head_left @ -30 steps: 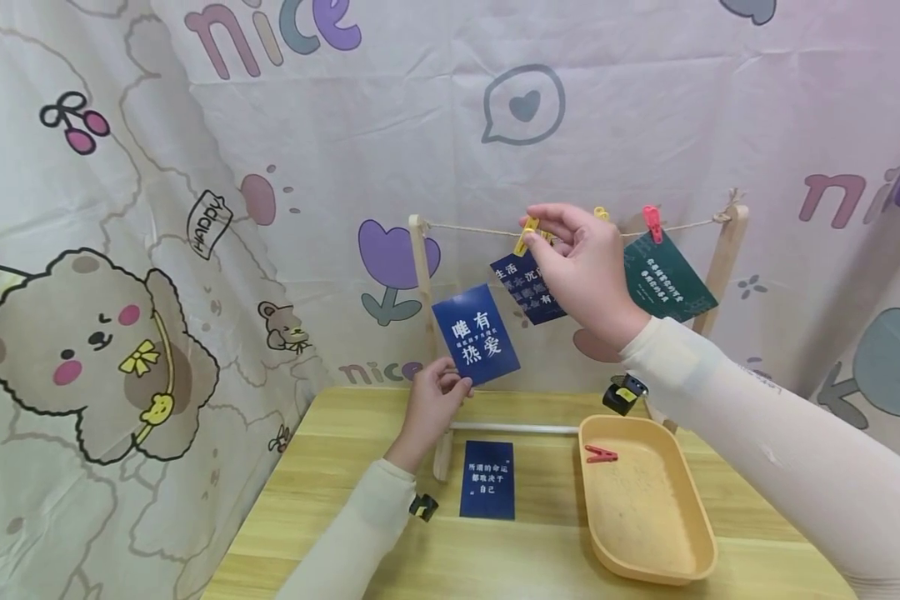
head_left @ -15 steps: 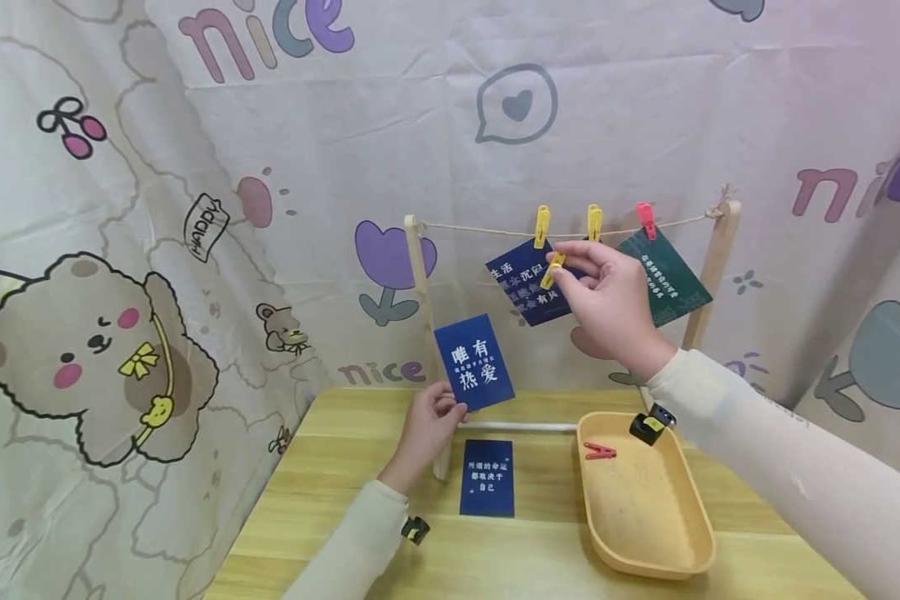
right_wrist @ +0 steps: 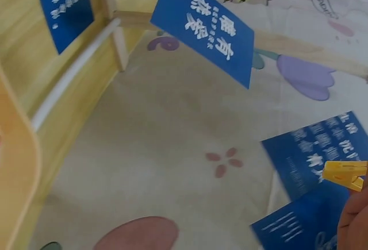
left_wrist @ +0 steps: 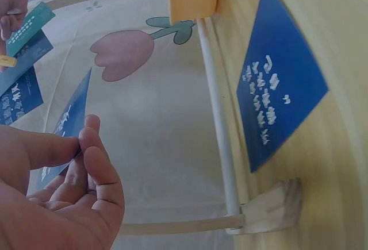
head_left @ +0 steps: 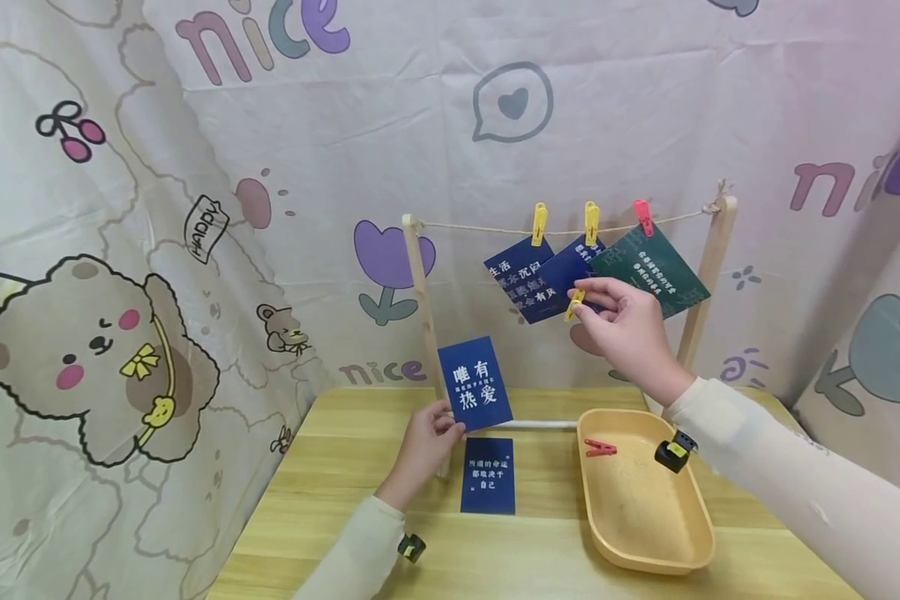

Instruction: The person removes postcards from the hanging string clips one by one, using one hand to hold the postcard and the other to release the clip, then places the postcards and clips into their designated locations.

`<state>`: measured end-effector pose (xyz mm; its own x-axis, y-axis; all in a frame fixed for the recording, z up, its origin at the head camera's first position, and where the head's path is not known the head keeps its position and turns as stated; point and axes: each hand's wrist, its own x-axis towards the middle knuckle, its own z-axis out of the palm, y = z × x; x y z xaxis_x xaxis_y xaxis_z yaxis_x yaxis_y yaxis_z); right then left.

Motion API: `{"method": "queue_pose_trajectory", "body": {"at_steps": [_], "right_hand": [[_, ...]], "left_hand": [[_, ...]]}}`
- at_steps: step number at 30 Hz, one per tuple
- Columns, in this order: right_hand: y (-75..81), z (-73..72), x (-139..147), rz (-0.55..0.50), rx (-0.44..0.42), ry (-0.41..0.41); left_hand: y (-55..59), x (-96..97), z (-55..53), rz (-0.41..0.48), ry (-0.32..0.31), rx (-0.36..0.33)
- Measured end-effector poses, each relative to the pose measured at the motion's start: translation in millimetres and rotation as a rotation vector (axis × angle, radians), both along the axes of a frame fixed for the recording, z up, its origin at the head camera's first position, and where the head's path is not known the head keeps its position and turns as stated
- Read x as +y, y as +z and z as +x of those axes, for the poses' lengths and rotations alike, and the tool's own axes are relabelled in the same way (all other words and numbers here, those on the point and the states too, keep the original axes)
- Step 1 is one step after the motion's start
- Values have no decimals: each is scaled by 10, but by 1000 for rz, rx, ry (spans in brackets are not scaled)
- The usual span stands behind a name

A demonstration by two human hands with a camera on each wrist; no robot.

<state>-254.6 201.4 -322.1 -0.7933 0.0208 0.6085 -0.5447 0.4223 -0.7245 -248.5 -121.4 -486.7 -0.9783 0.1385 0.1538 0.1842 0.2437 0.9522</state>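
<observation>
My left hand [head_left: 426, 442] pinches a blue card [head_left: 476, 383] with white lettering by its lower left corner, in front of the frame's left post. With thumb and fingertips, my right hand [head_left: 630, 329] holds a yellow clothespin [head_left: 574, 305] below the string [head_left: 480, 229]. On that string hang two dark blue cards, the left one [head_left: 506, 262] and the middle one [head_left: 562, 279], each under a yellow clothespin. A green card [head_left: 656, 271] hangs to their right from a red clothespin [head_left: 642, 217]. The right wrist view shows the held clothespin [right_wrist: 344, 174] in front of the hanging cards.
Another blue card [head_left: 487, 476] lies flat on the wooden table [head_left: 345, 467]. An orange tray [head_left: 648, 558] at the right has a red clothespin [head_left: 601, 448] in it. The rack's wooden posts [head_left: 712, 267] and white bottom rod [head_left: 543, 425] stand before a printed curtain.
My right hand has moved down and to the right from the string, carrying the yellow clothespin. The left hand has lowered its blue card. A yellow clothespin on the left hanging card is now uncovered.
</observation>
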Motion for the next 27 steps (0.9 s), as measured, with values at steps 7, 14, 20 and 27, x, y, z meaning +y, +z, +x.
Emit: {"method": "queue_pose_trajectory", "body": {"at_steps": [7, 14, 20, 27], "right_hand": [[-212, -2, 137, 14, -49, 4], [-408, -11, 243, 40, -91, 15], [-571, -15, 341, 69, -118, 9], [-795, -18, 497, 110, -203, -7]], "left_hand": [[-109, 0, 51, -14, -16, -43], [-226, -24, 94, -32, -40, -86], [-326, -56, 134, -63, -48, -113], [-434, -75, 152, -96, -75, -163]]}}
